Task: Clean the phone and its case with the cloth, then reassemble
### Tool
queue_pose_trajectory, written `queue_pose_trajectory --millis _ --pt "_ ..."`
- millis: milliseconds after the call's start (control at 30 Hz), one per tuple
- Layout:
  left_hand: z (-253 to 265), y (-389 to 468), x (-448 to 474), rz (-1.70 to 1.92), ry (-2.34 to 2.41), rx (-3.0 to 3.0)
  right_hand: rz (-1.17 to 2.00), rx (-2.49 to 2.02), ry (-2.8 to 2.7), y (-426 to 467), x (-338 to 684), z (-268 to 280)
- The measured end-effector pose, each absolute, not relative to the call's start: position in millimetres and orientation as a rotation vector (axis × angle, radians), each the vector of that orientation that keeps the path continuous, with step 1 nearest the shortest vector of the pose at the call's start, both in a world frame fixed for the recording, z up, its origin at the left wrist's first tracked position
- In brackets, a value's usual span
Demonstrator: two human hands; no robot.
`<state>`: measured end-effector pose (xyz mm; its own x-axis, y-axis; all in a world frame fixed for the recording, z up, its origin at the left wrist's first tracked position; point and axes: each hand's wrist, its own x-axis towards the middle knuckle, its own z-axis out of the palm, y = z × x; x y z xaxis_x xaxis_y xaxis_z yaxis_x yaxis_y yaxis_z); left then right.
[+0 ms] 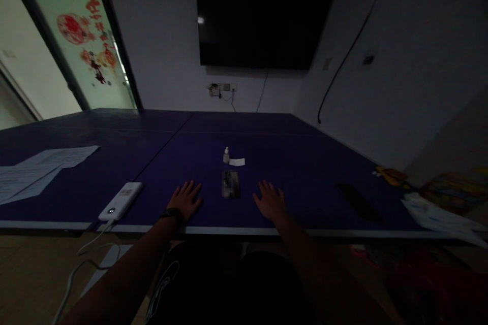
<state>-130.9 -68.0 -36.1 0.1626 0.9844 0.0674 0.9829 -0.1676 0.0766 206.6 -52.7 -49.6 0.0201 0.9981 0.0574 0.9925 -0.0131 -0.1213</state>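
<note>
My left hand (185, 200) lies flat on the blue table (305, 152) with its fingers spread, a dark band around the wrist. Flat on the tabletop too, fingers apart, rests my right hand (270, 200). Both hold nothing. Between them is a small dark rectangular item (231, 184) whose surface is blurred into blocks, so I cannot tell its kind. Just beyond it stands a small dropper bottle (226, 156) with a white cap. A small white strip, perhaps paper (237, 162), lies at the bottle's right.
Left of my hands lies a white power bank (121, 201) with a cable (72, 274) hanging over the edge. Paper sheets (41, 170) are farther left. On the right are a dark flat phone-like object (358, 202) and crumpled white material (438, 213). A large screen (267, 15) hangs ahead.
</note>
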Motion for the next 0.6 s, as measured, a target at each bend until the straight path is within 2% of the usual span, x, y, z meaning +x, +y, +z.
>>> queue_pose_trajectory --millis 600 --pt "-35.1 -69.0 -131.8 0.139 2.006 2.382 0.052 -2.112 -2.093 -54.0 207.8 -51.2"
